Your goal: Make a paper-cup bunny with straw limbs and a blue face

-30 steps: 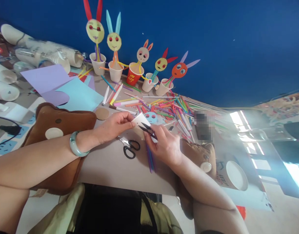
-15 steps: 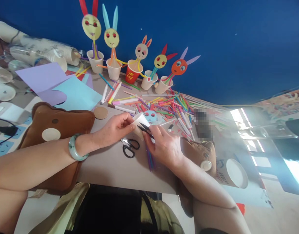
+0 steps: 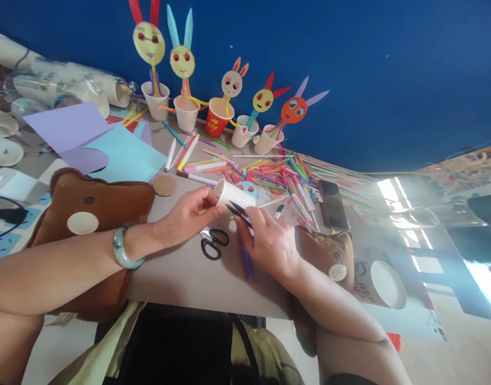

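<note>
A white paper cup (image 3: 235,195) lies on its side between my hands above the table. My left hand (image 3: 191,214) pinches the cup at its rim, thumb and fingers together. Dark pointed scissors or a similar tool (image 3: 238,209) are gripped in my right hand (image 3: 269,238), whose fingers also rest against the cup. The tool's tips point up-left near the cup's lower side. Below, a second pair of scissors with black handles (image 3: 213,244) lies on the table, beside several purple and blue sticks (image 3: 246,259).
Behind stand several cups with paper rabbit heads, such as a red cup (image 3: 218,124). Markers and coloured sticks (image 3: 265,171) are scattered in the middle. Brown cushions (image 3: 104,208) flank my arms. A phone (image 3: 332,203) lies right; coloured paper (image 3: 127,152) lies left.
The white cup has turned and now lies more level, with more of its side showing. Both hands have kept nearly the same place and grip.
</note>
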A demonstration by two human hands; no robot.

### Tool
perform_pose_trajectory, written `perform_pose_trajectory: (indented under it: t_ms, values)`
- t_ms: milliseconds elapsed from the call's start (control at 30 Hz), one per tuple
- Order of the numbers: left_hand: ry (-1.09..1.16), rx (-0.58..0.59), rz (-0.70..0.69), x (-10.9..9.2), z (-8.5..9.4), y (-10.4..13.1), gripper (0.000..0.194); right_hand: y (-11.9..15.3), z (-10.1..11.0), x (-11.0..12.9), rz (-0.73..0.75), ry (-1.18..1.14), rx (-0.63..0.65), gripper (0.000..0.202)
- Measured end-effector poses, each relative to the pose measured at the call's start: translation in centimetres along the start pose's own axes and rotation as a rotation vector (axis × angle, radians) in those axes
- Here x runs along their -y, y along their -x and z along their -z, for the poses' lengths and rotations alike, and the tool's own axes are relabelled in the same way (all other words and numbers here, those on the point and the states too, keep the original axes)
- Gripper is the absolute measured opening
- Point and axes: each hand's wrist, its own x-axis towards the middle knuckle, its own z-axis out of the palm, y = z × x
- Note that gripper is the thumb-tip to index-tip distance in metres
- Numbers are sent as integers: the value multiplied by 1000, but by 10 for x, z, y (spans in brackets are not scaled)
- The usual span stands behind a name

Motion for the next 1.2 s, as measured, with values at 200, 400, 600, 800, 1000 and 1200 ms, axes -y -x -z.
perform_pose_trajectory:
  t_ms: [200, 400, 600, 800, 1000, 1200]
  values:
    - [14, 36, 70, -2, 3, -1, 35, 1, 0, -2, 19, 10, 11, 30]
    - [16, 61, 105, 0, 3, -2, 34, 0, 1, -2, 31, 29, 24, 31]
    - [19, 73, 82, 1, 4, -4, 37, 0, 2, -3, 47, 50, 32, 30]
    - [38, 101, 105, -1, 5, -2, 37, 1, 4, -2, 56, 58, 0, 29]
    - [27, 98, 84, -4, 4, -3, 36, 1, 6, -2, 58, 48, 21, 30]
    - [23, 106, 90, -4, 4, -3, 36, 1, 6, -4, 82, 61, -7, 31]
